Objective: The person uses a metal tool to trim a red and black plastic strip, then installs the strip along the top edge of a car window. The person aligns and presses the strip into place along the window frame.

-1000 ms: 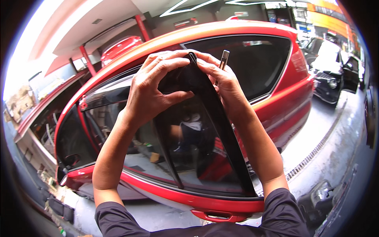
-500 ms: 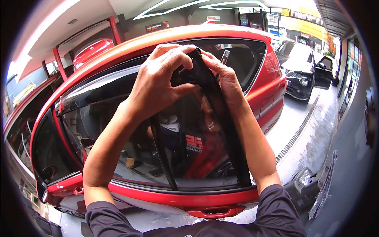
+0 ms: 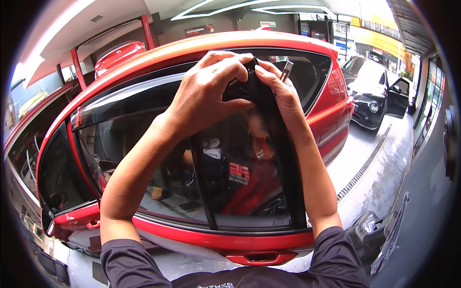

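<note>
Both my hands are raised to the upper rear corner of a red car's door frame (image 3: 288, 177), a black window surround. The curled fingers of my left hand (image 3: 209, 91) lie over the corner's top, its thumb lower down in front of the glass. At the rear edge of the same corner, my right hand (image 3: 287, 98) presses its thumb near the tip. A slim tool with a silvery metal end (image 3: 287, 71) sticks up from the right fingers; its lower part is hidden. A dark visor strip (image 3: 129, 103) runs along the top of the door window (image 3: 249, 192).
The red car's body (image 3: 326, 120) stands behind the door. A red door handle (image 3: 261, 259) sits below the window. At the right are a black car (image 3: 367, 96) with an open door and a floor drain grate (image 3: 362, 165). Another red car (image 3: 120, 55) stands far left.
My view has shifted slightly, so the car and both hands appear a little farther right. The hands stay at the frame corner, and the slim tool now tilts more to the right.
</note>
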### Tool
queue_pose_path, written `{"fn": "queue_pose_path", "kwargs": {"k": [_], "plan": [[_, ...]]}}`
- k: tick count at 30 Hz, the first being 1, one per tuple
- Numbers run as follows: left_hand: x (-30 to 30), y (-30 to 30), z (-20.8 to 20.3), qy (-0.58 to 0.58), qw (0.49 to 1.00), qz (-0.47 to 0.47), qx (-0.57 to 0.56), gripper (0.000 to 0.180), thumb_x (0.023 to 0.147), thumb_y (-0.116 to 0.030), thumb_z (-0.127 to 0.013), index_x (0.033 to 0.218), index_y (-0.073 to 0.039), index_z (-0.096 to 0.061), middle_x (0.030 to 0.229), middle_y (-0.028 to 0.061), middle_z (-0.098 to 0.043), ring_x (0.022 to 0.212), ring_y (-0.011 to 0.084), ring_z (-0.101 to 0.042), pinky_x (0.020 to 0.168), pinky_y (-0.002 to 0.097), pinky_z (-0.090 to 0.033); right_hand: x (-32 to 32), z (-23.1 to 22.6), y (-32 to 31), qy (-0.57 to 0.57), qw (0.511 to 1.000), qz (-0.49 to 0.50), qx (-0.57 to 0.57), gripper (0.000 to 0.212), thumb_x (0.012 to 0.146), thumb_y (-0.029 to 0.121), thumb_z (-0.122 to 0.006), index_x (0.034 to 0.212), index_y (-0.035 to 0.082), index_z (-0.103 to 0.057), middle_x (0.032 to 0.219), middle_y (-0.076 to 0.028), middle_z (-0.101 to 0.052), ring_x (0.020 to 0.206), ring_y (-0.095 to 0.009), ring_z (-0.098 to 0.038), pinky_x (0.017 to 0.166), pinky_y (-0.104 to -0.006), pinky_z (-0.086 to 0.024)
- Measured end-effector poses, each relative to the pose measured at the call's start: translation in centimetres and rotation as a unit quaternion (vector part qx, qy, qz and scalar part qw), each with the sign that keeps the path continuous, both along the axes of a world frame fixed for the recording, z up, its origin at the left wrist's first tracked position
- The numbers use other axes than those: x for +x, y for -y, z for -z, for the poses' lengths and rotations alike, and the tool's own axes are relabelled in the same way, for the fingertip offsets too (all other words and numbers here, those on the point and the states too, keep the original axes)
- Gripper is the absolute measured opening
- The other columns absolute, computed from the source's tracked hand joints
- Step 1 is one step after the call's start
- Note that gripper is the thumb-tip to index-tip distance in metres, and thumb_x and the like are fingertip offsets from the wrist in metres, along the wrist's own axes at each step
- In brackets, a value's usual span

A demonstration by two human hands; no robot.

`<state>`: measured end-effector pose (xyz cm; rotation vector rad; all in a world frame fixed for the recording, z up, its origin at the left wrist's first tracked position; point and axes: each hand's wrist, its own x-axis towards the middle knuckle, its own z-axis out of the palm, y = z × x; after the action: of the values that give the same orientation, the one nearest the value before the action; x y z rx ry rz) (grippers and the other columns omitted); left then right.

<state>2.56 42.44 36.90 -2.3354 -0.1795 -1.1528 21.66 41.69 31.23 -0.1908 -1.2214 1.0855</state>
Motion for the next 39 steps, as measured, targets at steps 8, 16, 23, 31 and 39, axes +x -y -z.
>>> {"fn": "queue_pose_path", "kwargs": {"k": [8, 16, 23, 31, 39], "plan": [[0.2, 0.0, 0.3, -0.002, 1.000, 0.006, 0.007, 0.051, 0.068, -0.022, -0.091, 0.107, -0.009, -0.062, 0.130, 0.0098, -0.068, 0.119, 0.0335, -0.062, 0.096, 0.0460, -0.055, 0.5, 0.3, -0.6, 0.027, 0.997, 0.038, 0.062, 0.030, 0.100, 0.014, -0.065, 0.128, 0.002, -0.065, 0.108, -0.005, -0.072, 0.097, -0.009, -0.068, 0.087, -0.0242, -0.055], [0.1, 0.0, 0.2, -0.010, 1.000, 0.001, 0.018, 0.049, 0.069, -0.022, -0.090, 0.107, -0.010, -0.061, 0.131, 0.0112, -0.068, 0.121, 0.0345, -0.061, 0.097, 0.0459, -0.054, 0.5, 0.3, -1.2, 0.027, 0.998, 0.035, 0.054, 0.027, 0.101, 0.014, -0.065, 0.124, 0.002, -0.065, 0.109, -0.004, -0.071, 0.095, -0.007, -0.067, 0.085, -0.0235, -0.053], [-0.1, 0.2, 0.2, -0.014, 1.000, -0.002, 0.005, 0.062, 0.072, -0.026, -0.088, 0.125, -0.008, -0.063, 0.134, 0.0135, -0.065, 0.121, 0.0354, -0.061, 0.102, 0.0453, -0.052, 0.4, -0.3, -0.7, 0.049, 0.993, 0.070, 0.080, 0.023, 0.100, 0.017, -0.068, 0.119, 0.003, -0.065, 0.100, -0.002, -0.071, 0.093, -0.006, -0.064, 0.085, -0.0225, -0.051], [-0.7, -0.1, 0.4, -0.019, 0.996, -0.061, 0.058, 0.065, 0.072, -0.033, -0.088, 0.127, -0.006, -0.068, 0.135, 0.0108, -0.065, 0.122, 0.0324, -0.061, 0.105, 0.0436, -0.049, 0.5, -0.2, -0.8, 0.039, 0.992, 0.089, 0.076, 0.018, 0.101, 0.014, -0.066, 0.115, 0.002, -0.067, 0.096, 0.002, -0.068, 0.091, -0.004, -0.060, 0.084, -0.0215, -0.049], [-0.4, -0.1, -2.9, -0.009, 0.993, 0.032, -0.115, 0.040, 0.087, -0.025, -0.080, 0.118, -0.003, -0.072, 0.113, 0.0164, -0.073, 0.108, 0.0322, -0.069, 0.094, 0.0406, -0.054, 0.6, -0.1, -1.1, 0.047, 0.989, 0.108, 0.085, 0.019, 0.099, 0.012, -0.067, 0.114, 0.001, -0.069, 0.095, 0.001, -0.070, 0.088, -0.004, -0.061, 0.082, -0.0204, -0.049]]}}
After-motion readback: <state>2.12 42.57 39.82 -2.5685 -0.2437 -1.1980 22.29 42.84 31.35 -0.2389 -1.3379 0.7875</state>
